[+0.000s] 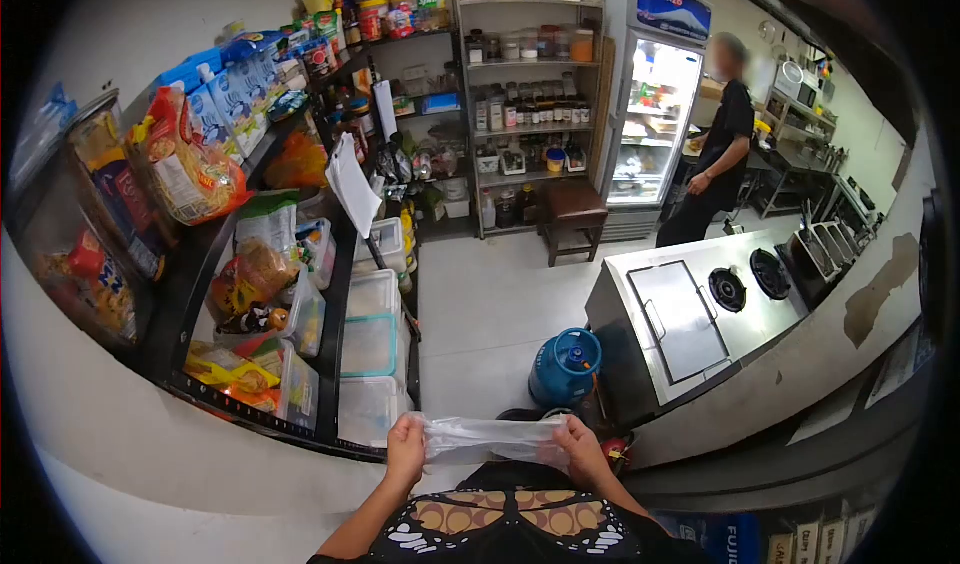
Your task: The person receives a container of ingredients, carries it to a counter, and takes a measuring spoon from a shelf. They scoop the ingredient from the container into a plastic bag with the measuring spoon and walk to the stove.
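A clear plastic bag (490, 438) is stretched flat between my two hands, low in the middle of the view and just in front of my body. My left hand (407, 446) grips its left end with the fingers closed. The right end is pinched in my right hand (577, 442). Beyond the bag stands a blue gas cylinder (566, 368) on the floor, closer to my right hand. Lidded plastic storage boxes (368, 409) are stacked past my left hand.
Black shelves (330, 364) with packaged food line the left. At the back are a jar rack (530, 134), a brown stool (572, 214) and a lit glass-door fridge (655, 114). A person (722, 144) in dark clothes stands beside it. A steel stove counter (690, 314) is at right.
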The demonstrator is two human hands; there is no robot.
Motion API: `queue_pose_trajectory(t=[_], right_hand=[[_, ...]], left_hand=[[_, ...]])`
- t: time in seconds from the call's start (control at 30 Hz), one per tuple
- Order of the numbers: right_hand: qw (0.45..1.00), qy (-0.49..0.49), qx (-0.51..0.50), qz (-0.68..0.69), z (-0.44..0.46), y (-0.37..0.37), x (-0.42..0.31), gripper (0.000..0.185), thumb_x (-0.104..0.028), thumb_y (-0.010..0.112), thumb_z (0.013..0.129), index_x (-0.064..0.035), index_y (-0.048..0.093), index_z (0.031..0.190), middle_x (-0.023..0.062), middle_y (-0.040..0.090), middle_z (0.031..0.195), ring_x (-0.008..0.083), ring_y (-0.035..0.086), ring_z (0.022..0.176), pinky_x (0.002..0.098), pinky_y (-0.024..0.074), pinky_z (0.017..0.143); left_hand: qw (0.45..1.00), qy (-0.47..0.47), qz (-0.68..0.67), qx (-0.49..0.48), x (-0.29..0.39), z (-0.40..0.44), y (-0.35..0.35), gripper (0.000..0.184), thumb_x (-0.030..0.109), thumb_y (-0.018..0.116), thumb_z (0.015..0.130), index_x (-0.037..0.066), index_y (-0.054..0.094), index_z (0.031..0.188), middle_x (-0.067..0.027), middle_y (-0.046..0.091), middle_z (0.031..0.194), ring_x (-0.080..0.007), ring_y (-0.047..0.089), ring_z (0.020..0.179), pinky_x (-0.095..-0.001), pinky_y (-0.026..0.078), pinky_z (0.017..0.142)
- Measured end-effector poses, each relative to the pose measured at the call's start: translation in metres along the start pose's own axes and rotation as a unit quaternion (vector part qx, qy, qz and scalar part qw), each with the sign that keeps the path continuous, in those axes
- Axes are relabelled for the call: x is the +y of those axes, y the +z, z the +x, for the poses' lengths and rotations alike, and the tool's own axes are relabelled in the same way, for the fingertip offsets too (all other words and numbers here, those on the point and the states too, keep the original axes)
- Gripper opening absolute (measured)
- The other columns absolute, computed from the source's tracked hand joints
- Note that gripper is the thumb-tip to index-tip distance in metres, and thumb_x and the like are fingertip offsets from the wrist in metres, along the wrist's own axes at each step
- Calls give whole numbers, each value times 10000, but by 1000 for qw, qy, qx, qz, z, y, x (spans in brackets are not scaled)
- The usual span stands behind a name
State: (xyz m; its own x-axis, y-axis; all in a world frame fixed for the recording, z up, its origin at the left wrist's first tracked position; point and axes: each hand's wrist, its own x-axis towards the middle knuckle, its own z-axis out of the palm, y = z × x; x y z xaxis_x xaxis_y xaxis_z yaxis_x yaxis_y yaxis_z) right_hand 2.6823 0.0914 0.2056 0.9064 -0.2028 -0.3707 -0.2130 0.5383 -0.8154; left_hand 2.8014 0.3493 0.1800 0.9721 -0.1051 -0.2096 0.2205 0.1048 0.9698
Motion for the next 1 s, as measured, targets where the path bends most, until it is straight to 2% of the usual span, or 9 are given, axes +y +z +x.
queue_pose_trajectory(t=[0.13, 0.27, 0.37, 0.47, 0.6, 0.67, 0.87, 0.93, 1.0], right_hand=[[995, -39, -6, -91, 8, 7, 7, 372, -121, 723, 749, -40, 530, 1056, 54, 605, 941, 147, 589, 841, 293, 490, 728], [979, -84, -2, -184, 16, 16, 14, 408, -99, 758, 708, -33, 542, 1048, 48, 617, 921, 135, 587, 829, 291, 485, 738], [984, -58, -10, -166, 13, 34, 6, 400, -42, 743, 704, -44, 542, 1049, 48, 600, 915, 146, 589, 787, 287, 494, 722], [994, -4, 7, -109, 11, 47, 2, 288, -81, 716, 752, -33, 573, 998, 40, 607, 871, 139, 589, 740, 279, 494, 693], [993, -16, 35, -114, 23, 42, 19, 171, -167, 637, 840, -24, 598, 924, 41, 610, 784, 131, 590, 690, 279, 496, 648], [994, -26, 34, -97, 25, 45, 18, 184, -206, 589, 879, -23, 600, 894, 45, 610, 751, 130, 590, 667, 279, 495, 624], [997, -22, 56, -45, 22, 49, 14, 208, -213, 515, 919, -28, 597, 868, 49, 608, 721, 138, 579, 606, 284, 493, 609], [997, -19, 61, -47, 22, 45, 14, 216, -217, 526, 912, -15, 599, 898, 40, 606, 756, 140, 592, 638, 291, 508, 607], [997, -17, 70, -38, 22, 40, 17, 220, -217, 533, 907, -8, 602, 909, 38, 608, 778, 142, 598, 654, 296, 515, 605]], left_hand=[[999, 31, 37, -20, 4, 12, -4, 225, 190, 455, 949, 112, 496, 742, 79, 376, 555, -22, 314, 474, -207, 250, 420], [1000, -15, 6, -25, 11, 16, -17, 227, 196, 455, 950, 116, 487, 740, 78, 369, 550, -19, 302, 454, -211, 232, 402], [999, -23, -9, -20, 11, 19, -28, 232, 200, 455, 950, 121, 474, 733, 80, 365, 549, -19, 303, 450, -215, 230, 394], [999, -25, -7, -21, 4, 23, -39, 236, 200, 454, 948, 126, 462, 725, 77, 363, 546, -22, 305, 446, -215, 233, 390], [999, -33, -15, -20, 4, 25, -46, 240, 200, 452, 947, 130, 455, 718, 73, 361, 542, -28, 305, 440, -214, 238, 386], [999, -36, -25, -21, 6, 25, -47, 241, 199, 452, 947, 130, 453, 716, 73, 360, 541, -28, 300, 437, -214, 236, 386], [999, -25, -36, -21, 2, 30, -48, 246, 188, 456, 947, 123, 448, 710, 77, 360, 544, -21, 274, 445, -217, 218, 395], [998, -28, -42, -28, 1, 30, -47, 253, 187, 457, 949, 124, 447, 704, 81, 356, 544, -17, 269, 455, -215, 214, 401], [1000, 14, 0, -28, -2, 32, -45, 262, 191, 457, 951, 125, 445, 698, 84, 351, 546, -17, 271, 463, -213, 219, 405]])
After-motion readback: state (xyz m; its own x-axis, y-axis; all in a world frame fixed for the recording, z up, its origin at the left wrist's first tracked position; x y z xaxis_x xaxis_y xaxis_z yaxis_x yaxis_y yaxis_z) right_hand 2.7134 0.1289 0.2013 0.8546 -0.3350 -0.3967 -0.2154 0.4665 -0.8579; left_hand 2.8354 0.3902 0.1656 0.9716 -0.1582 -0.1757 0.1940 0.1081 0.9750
